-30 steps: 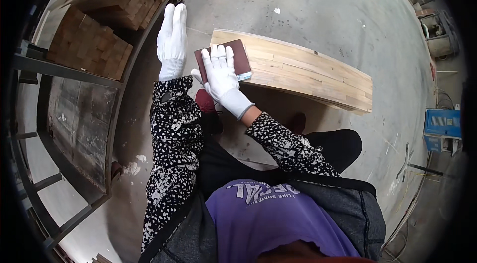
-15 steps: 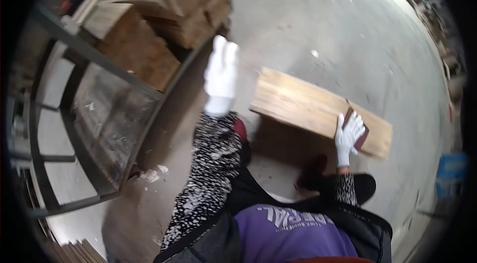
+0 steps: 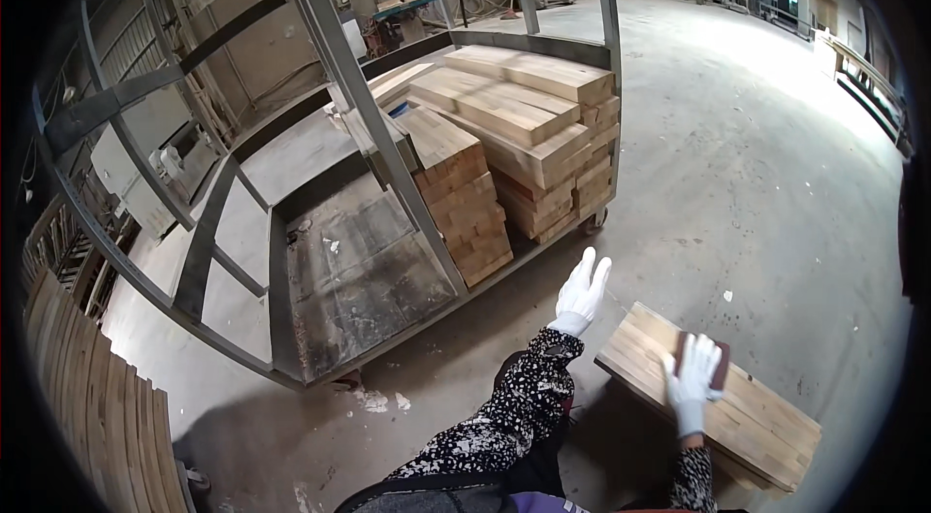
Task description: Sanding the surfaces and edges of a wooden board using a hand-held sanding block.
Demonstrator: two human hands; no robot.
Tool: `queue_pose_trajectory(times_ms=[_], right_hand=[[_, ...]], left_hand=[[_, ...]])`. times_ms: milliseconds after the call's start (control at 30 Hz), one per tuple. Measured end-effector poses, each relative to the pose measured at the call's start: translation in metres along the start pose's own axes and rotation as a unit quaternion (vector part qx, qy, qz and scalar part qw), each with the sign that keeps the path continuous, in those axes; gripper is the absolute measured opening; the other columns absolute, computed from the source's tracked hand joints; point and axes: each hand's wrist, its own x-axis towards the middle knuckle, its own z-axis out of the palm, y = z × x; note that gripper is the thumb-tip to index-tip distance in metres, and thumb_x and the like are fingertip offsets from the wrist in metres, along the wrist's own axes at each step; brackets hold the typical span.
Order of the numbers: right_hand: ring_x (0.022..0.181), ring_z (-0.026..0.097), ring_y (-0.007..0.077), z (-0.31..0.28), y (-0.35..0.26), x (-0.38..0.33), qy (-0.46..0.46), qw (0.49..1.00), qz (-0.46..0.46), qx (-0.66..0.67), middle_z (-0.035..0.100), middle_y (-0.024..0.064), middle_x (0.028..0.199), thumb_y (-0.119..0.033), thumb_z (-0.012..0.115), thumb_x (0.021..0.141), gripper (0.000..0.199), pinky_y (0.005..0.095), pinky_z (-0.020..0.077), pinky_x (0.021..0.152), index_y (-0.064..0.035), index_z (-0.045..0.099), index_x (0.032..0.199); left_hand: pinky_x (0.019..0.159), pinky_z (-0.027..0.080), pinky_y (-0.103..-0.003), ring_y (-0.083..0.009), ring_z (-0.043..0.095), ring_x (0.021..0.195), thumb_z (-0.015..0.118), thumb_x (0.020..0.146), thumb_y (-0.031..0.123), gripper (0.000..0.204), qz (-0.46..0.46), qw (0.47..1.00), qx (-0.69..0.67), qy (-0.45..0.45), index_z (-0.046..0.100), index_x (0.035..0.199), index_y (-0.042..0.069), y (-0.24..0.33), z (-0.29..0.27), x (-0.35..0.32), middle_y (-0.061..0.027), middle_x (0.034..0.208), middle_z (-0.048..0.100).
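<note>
- Your right hand [image 3: 694, 380] lies flat on a dark sanding block [image 3: 715, 365], fingers spread over it, pressing rather than clasping.
- The block rests on a wood slab [image 3: 756, 416] lying on the floor [image 3: 756, 183].
- Your left hand [image 3: 582, 295] hangs open in the air, holding nothing, near the cart [image 3: 359, 271] of stacked planks [image 3: 524, 125].

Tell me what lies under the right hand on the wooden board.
Under the right hand a dark brown sanding block lies flat on the wooden board. Only its far edges show; the glove covers its middle, so its face there cannot be seen.
</note>
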Motion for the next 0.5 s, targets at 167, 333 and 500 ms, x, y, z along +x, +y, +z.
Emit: queue_pose_trajectory(times_ms=[167, 333, 500], right_hand=[[0.144, 0.016, 0.0326, -0.065, 0.172, -0.071, -0.078, 0.910, 0.373, -0.162, 0.020, 0.0192, 0.155, -0.056, 0.032, 0.098, 0.072, 0.0471, 0.0081, 0.117, -0.0077, 0.023, 0.150], [0.142, 0.022, 0.0343, -0.052, 0.135, -0.064, -0.064, 0.909, 0.369, -0.184, 0.027, 0.0205, 0.152, -0.055, 0.032, 0.098, 0.070, 0.0470, 0.0088, 0.117, -0.0077, 0.025, 0.149], [0.144, 0.012, 0.0381, 0.025, -0.075, -0.014, 0.013, 0.998, -0.061, 0.008, 0.023, 0.0217, 0.153, -0.055, 0.048, 0.091, 0.080, 0.0523, 0.0025, 0.117, -0.0021, 0.027, 0.147]], left_hand=[[0.106, 0.035, -0.037, -0.0341, 0.047, 0.127, 0.045, 0.096, 0.053, 0.062, -0.009, 1.000, -0.011, 0.016, 0.040, 0.143, 0.012, -0.001, -0.010, 0.003, -0.0175, 0.138, 0.049], [0.106, 0.036, -0.037, -0.0338, 0.047, 0.127, 0.046, 0.096, 0.052, 0.061, -0.001, 0.999, -0.050, 0.019, 0.041, 0.142, 0.013, 0.010, -0.011, 0.000, -0.0167, 0.138, 0.050], [0.106, 0.035, -0.036, -0.0339, 0.047, 0.127, 0.046, 0.096, 0.051, 0.060, 0.016, 0.999, -0.051, 0.013, 0.041, 0.142, 0.013, 0.018, -0.001, -0.002, -0.0164, 0.137, 0.051]])
